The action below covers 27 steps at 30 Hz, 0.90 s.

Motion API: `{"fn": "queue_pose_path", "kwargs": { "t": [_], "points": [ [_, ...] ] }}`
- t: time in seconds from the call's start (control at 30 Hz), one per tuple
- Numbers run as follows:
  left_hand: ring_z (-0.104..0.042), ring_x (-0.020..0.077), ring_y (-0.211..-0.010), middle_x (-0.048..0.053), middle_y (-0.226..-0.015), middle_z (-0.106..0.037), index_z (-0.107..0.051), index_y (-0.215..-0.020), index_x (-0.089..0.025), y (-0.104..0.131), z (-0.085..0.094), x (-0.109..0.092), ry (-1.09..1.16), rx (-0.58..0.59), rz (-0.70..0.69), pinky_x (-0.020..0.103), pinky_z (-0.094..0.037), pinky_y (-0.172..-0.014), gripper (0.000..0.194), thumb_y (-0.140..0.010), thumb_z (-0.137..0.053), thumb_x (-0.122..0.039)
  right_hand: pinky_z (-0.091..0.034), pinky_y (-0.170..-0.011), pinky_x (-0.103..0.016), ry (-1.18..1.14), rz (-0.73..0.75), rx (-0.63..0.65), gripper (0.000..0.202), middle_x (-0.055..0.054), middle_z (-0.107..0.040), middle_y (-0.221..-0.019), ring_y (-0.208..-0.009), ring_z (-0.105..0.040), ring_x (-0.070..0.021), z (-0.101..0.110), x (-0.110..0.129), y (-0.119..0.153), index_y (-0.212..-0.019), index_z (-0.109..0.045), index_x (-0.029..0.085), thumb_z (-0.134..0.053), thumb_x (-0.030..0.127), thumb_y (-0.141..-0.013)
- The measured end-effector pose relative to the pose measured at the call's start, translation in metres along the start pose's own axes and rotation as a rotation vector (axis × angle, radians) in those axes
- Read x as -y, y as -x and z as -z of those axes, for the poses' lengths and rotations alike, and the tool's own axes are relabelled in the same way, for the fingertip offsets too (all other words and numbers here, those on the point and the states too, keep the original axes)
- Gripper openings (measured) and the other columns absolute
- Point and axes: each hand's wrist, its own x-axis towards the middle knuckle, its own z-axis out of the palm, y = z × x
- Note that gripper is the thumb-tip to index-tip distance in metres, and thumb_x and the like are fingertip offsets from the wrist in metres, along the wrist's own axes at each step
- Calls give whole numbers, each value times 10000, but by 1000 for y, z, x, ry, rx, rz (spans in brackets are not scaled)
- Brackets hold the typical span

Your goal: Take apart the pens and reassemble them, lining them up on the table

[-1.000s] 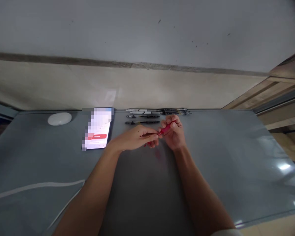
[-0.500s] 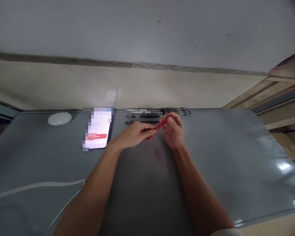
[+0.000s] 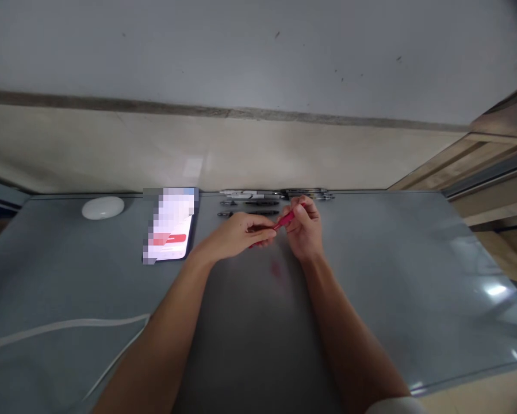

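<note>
A red pen (image 3: 286,219) is held between my two hands above the grey table. My left hand (image 3: 246,231) pinches its lower left part, and a red end shows below the fingers. Around the upper right part, the fingers of my right hand (image 3: 303,225) are closed. Just behind my hands, two black pens (image 3: 264,213) lie flat. White pens (image 3: 245,194) rest farther back near the wall, and several dark pens (image 3: 316,194) lie to their right, partly behind my right hand.
On the table (image 3: 370,276), a phone (image 3: 174,224) with a lit screen lies left of my hands. A white rounded object (image 3: 103,207) is farther left. A white cable (image 3: 68,325) crosses the front left. The wall (image 3: 284,152) borders the back edge.
Both hands stay in nearly the same place with the red pen between them. The pen and my fingers have shifted very slightly.
</note>
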Motion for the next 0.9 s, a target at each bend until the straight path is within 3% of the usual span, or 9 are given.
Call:
{"fn": "queue_pose_path", "kwargs": {
  "t": [0.1, 0.3, 0.6, 0.73, 0.9],
  "points": [
    [-590, 138, -703, 22, -799, -666, -684, -960, -190, 0, 0, 1, -16, -38, 30, 239, -423, -602, 256, -889, -542, -391, -517, -576, -194, 16, 8, -40, 188, 70, -548, -754, -663, -580, -65, -1, -1, -1, -743, -595, 253, -764, 223, -666],
    [-617, 142, -790, 29, -891, -690, -673, -1012, -191, 1, 4, 1, -36, 4, 10, 260, -464, -712, 258, -913, -506, -360, -510, -559, -183, 66, 3, -63, 207, 69, -568, -777, -663, -605, -66, -1, -2, -1, -756, -602, 242, -775, 213, -646],
    [-632, 163, -794, 30, -909, -706, -683, -1056, -209, -2, 1, 5, -75, -122, 36, 266, -473, -676, 269, -876, -565, -372, -536, -613, -202, 85, 20, -159, 222, 70, -590, -762, -666, -611, -66, -3, -3, -1, -748, -566, 229, -770, 226, -662],
    [-629, 144, -753, 27, -856, -702, -682, -1047, -195, -1, 2, 5, -35, -93, 9, 259, -480, -680, 263, -893, -546, -360, -548, -635, -222, 54, 6, -114, 183, 61, -602, -785, -701, -629, -82, -3, 0, 1, -781, -588, 246, -748, 265, -693],
    [-631, 135, -757, 30, -857, -696, -689, -958, -181, 2, 4, 2, -8, 29, -34, 259, -492, -715, 263, -927, -494, -355, -541, -586, -212, 21, -7, -29, 154, 52, -588, -815, -725, -613, -89, 0, 0, 2, -807, -617, 268, -737, 259, -712]
  ]
}}
